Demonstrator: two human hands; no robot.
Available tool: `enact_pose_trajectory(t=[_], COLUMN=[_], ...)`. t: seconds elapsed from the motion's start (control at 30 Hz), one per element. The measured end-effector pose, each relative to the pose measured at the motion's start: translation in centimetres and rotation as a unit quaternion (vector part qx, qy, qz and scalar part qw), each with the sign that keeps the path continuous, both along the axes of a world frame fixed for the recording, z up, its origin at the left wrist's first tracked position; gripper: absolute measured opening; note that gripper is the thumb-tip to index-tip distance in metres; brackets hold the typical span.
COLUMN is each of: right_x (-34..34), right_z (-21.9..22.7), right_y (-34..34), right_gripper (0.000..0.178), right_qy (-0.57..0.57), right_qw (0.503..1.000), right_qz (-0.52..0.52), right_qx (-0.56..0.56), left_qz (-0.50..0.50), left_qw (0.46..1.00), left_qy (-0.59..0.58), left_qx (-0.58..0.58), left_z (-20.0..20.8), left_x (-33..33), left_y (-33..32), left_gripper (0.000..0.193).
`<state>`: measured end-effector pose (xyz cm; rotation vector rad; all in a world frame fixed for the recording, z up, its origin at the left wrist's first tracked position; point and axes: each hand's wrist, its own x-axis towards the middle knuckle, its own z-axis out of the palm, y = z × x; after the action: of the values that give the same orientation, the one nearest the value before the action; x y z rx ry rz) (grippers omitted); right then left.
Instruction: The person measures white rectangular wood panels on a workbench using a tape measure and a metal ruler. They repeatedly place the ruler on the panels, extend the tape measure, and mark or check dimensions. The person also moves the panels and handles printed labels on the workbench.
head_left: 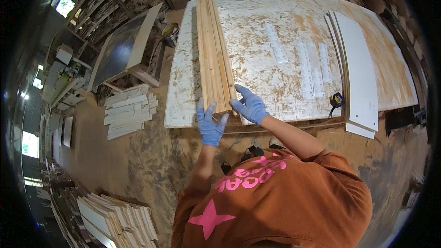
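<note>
A bundle of long, narrow wooden strips (212, 50) lies lengthwise on the left part of the worktable, its near end at the front edge. My left hand (210, 125), in a blue glove, is at the near left corner of the strips, fingers spread and fingertips against them. On the other side, my right hand (251, 106), gloved the same way, touches the right edge of the strips near that end. Its thumb and fingers are apart. Neither hand closes around a strip.
The worktable (275, 92) has a scuffed white top with printed paper sheets (308, 69). A tape measure (337, 100) sits beside stacked white panels (358, 64) at right. Floor piles of pale strips (131, 110) and boards (119, 220) stand left, near a bucket (170, 32).
</note>
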<state>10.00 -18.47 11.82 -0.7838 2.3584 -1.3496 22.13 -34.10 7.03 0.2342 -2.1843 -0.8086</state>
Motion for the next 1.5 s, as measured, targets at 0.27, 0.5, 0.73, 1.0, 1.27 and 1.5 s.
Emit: enact_pose_trajectory(t=[0.27,0.5,0.73,1.0,1.27,1.5], right_x=[1.6,3.0,3.4,3.9,2.6,-2.2], right_z=[-3.4,-4.0,-5.3,-5.2,-7.6,-7.7], right_y=[-0.4,1.3,2.0,3.0,6.9,14.9], right_gripper=[0.073,0.079,0.073,0.073,0.068,0.06], right_qy=[-0.04,0.091,0.07,0.011,-0.052,-0.181], right_qw=[0.984,0.988,0.991,0.995,0.994,0.969], right_qz=[-0.017,0.016,0.031,0.047,0.039,-0.055], right_qx=[-0.171,-0.127,-0.114,-0.087,-0.084,-0.159], left_qz=[-0.011,-0.012,-0.011,-0.02,-0.058,-0.037], left_qw=[1.0,0.992,0.971,0.957,0.961,0.965], left_qy=[-0.008,0.013,-0.01,-0.051,-0.007,-0.081], left_qx=[-0.01,-0.123,-0.24,-0.285,-0.271,-0.246], left_z=[0.7,0.6,1.6,2.5,2.3,3.9], left_x=[0.2,-0.1,-0.3,-0.5,-0.5,-0.4], left_y=[0.1,-0.3,-0.1,0.6,0.5,1.8], left_gripper=[0.06,0.064,0.058,0.047,0.053,0.056])
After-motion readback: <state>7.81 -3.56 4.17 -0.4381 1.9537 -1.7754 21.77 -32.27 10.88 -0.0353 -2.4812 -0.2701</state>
